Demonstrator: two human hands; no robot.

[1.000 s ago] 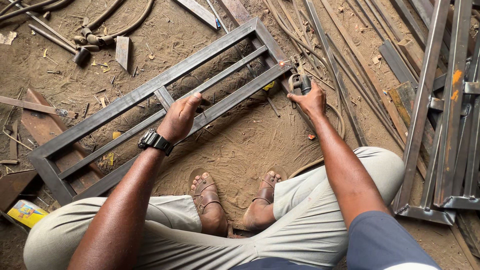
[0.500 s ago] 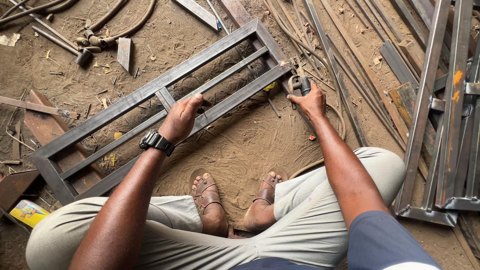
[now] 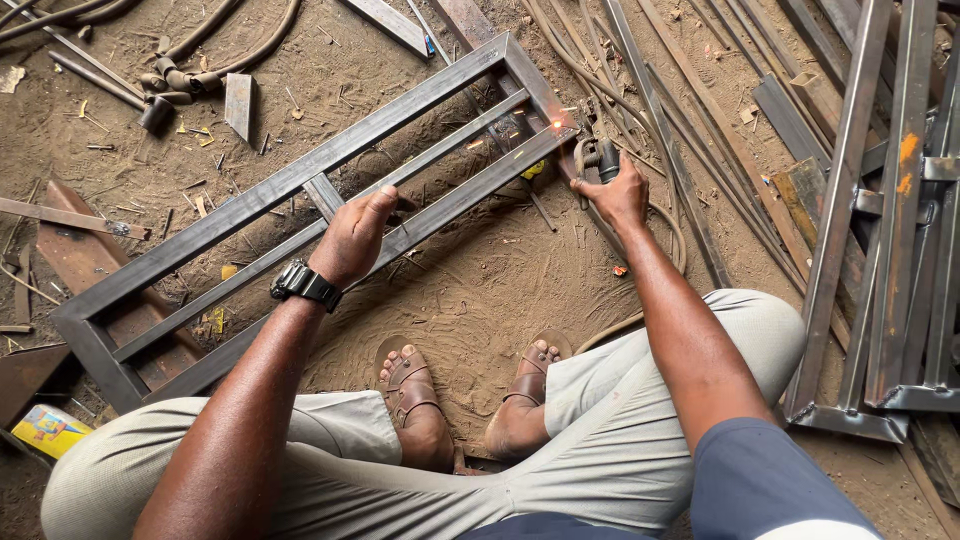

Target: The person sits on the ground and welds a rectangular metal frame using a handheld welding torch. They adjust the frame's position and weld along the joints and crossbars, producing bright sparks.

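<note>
Steel tubing, welded into a long rectangular frame (image 3: 270, 190), is lying slantwise on the sandy floor (image 3: 470, 290), running from the lower left up to the upper right. The left hand (image 3: 355, 235), with a black wristwatch (image 3: 305, 285) just below it, is pressing down on the frame's near rail beside a short cross piece, fingers curled over the bar in a closed grip. Left of that hand, a flat rusty plate (image 3: 70, 250) is lying under the frame, and a yellow packet (image 3: 50, 430) is sitting near the knee. Between the two hands, below them, sandalled feet (image 3: 470, 395) are resting on the sand. The right hand (image 3: 615, 195) is wrapping tightly around a dark handheld power tool (image 3: 598, 158), its grip fully closed on the tool's body. Just left of that hand, an orange spark (image 3: 556, 124) is glowing where the tool's tip is meeting the frame's far right corner. Right of it, long steel bars (image 3: 880, 200) are lying stacked, well apart from the frame
</note>
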